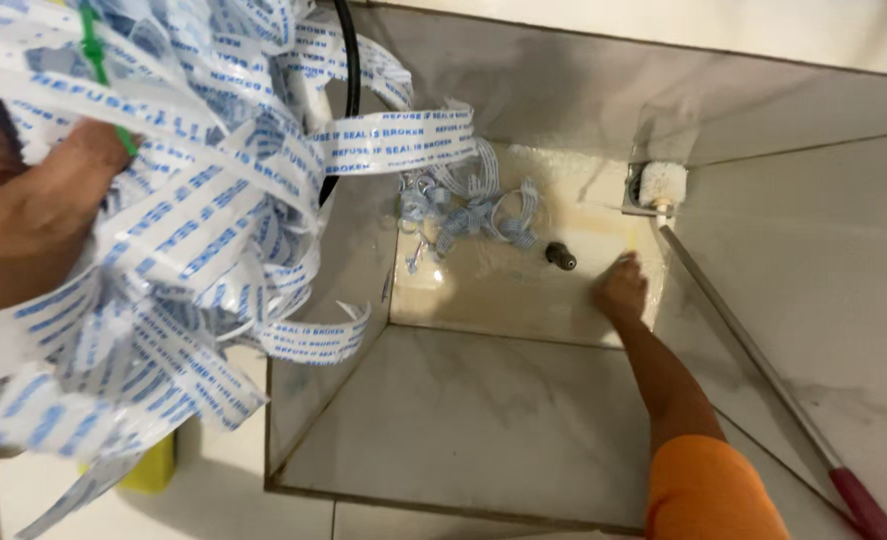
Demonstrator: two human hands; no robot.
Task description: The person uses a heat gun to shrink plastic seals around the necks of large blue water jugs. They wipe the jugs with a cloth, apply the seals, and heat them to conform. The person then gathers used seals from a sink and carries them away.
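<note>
A large bundle of white plastic seal strips (184, 210) with blue print is seen filling the upper left and left of the frame. Its strips are splayed in many directions, but the mass as a whole is drawn out along a line from the upper left down to the lower left, with loose ends hanging toward the bottom edge. A green tie (99, 70) is seen among the strips near the top left.

The left hand (34, 205), at the left edge, is closed around the bundle, with the fingers curled into the strips.

The right hand (621, 288) is reached down into a deep, white-tiled basin (484, 420) at the centre right of the frame and is laid against the wet floor near the far right corner. Whether its fingers are bent or flat cannot be told, and nothing is seen held in it.

A few loose strips (464, 210) are seen lying on the basin floor at the centre, and a small dark fitting (560, 256) is seen just left of the right hand. A long-handled brush (664, 185) is leaned in the right corner.
</note>
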